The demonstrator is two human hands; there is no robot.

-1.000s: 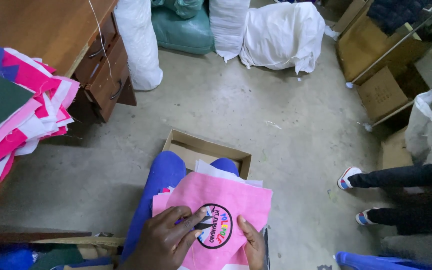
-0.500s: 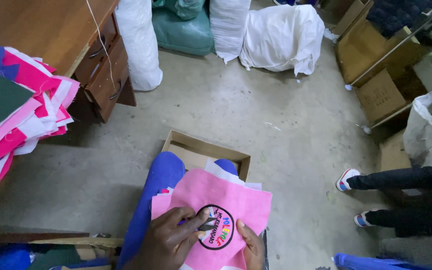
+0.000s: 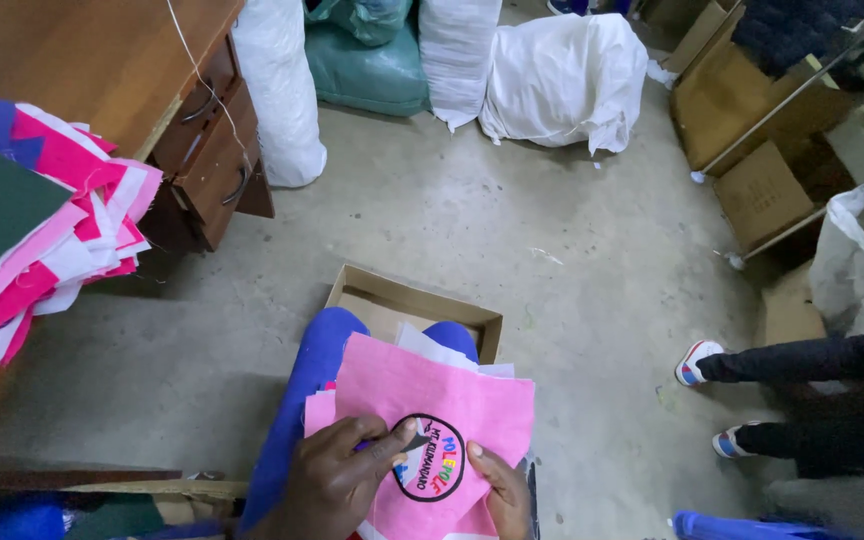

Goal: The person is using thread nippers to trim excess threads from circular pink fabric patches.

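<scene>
Pink cloth [image 3: 452, 395], a flat square piece with a round black-ringed patch [image 3: 432, 458] sewn near its lower middle, lies across the lap of the seated person, over the blue trouser legs [image 3: 312, 390]. The left hand [image 3: 337, 480] presses down on the near left part of the cloth, fingers bunched together around a small dark tool [image 3: 414, 441] whose tip rests at the patch's upper left rim (I cannot tell what kind of tool it is). The right hand [image 3: 500, 490] grips the cloth's near edge just right of the patch, thumb on top, fingers tucked under and hidden. White pieces [image 3: 432, 348] peek out from beneath the far edge of the pink one.

Just beyond the knees, an open cardboard box [image 3: 407, 305] sits on the concrete floor [image 3: 512, 230]. To the left, a wooden desk [image 3: 102, 70] with drawers carries a stack of pink, white, blue and green fabric [image 3: 42, 230] hanging over its edge. Against the far side stand white sacks [image 3: 562, 75] and a teal bag [image 3: 367, 70]. On the right, another person's dark-trousered legs [image 3: 812, 400] and sneakers stretch in from the edge, well apart from the cloth, with more cardboard boxes [image 3: 752, 190] behind them.
</scene>
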